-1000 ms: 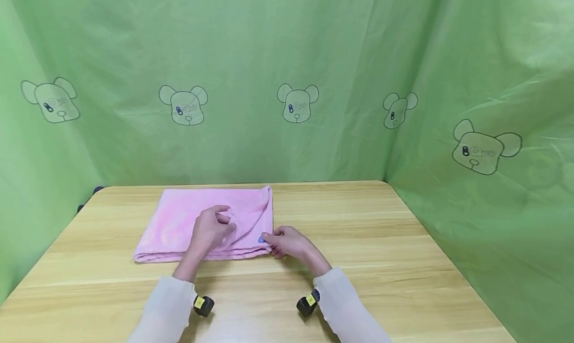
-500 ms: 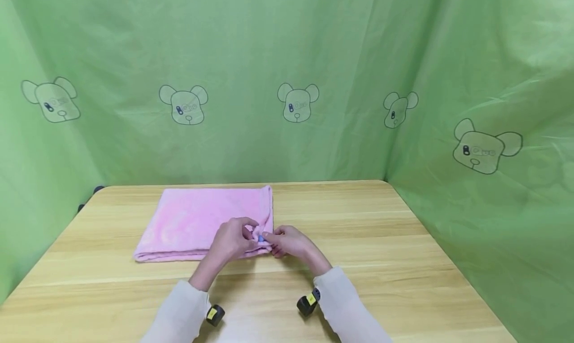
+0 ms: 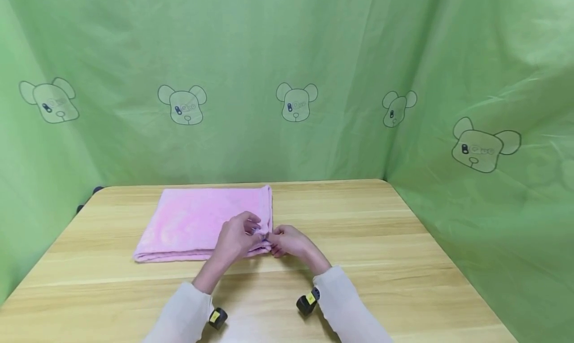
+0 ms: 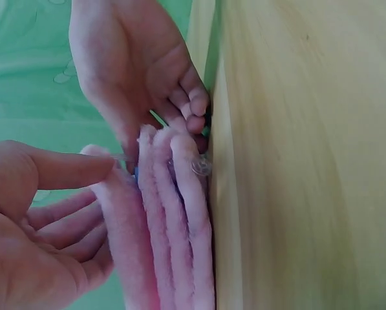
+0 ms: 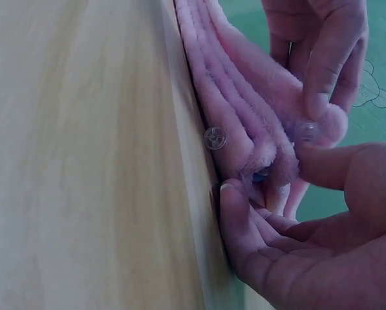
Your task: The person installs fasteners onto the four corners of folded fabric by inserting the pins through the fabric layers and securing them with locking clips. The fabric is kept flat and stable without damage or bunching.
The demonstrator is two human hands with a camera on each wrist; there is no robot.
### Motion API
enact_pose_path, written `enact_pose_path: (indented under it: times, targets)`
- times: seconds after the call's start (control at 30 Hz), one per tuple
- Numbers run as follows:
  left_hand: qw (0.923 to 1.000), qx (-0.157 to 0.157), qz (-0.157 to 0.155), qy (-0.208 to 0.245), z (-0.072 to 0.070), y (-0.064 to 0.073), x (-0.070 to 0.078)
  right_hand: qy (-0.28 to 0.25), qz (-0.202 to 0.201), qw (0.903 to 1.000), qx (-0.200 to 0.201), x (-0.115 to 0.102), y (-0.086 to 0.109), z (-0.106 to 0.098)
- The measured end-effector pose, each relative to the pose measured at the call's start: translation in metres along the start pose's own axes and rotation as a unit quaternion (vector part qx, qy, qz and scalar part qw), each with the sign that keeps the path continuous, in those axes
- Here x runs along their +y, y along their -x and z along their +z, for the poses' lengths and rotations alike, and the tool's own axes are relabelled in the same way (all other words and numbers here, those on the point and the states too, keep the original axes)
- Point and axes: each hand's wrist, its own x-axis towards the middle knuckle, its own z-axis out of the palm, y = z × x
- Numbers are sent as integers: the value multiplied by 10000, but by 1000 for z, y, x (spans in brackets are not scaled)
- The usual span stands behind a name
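Observation:
A folded pink plush cloth [image 3: 193, 218] lies on the table with its layers stacked. At its near right corner my left hand [image 3: 235, 238] pinches the top layer between thumb and finger, lifting it a little off the layers below. My right hand [image 3: 290, 242] grips those lower layers at the same corner, thumb above and fingers underneath. A small clear plastic disc [image 5: 215, 138] sits on the cloth's edge in the right wrist view. Another clear piece [image 5: 308, 132] is at the lifted layer, by the left fingertips. A bit of blue [image 5: 260, 174] shows between the layers, mostly hidden.
The wooden table [image 3: 358, 253] extends on both sides of the cloth. Green curtain [image 3: 242, 143] printed with bear heads hangs behind it and along both sides. A small black camera [image 3: 217, 318] hangs at the left wrist, and another camera [image 3: 306, 304] at the right.
My left hand has moved right from the middle of the cloth to its near right corner, bringing the top layer over the blue piece. The right hand has stayed at the corner.

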Motion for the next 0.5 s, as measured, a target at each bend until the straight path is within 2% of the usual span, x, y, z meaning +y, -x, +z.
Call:
enact_pose_path:
  times: [0.2,0.4,0.5]
  targets:
    - [9996,-186,143,-133,1,3,2,-280,-4,9995,-122,-1,1,0]
    - [9998,-44,186,-38,2,3,1,-101,68,9997,-207,-1,2,-4]
    - [9998,-119,141,-50,3,2,0,-14,90,9998,-168,-1,1,-4]
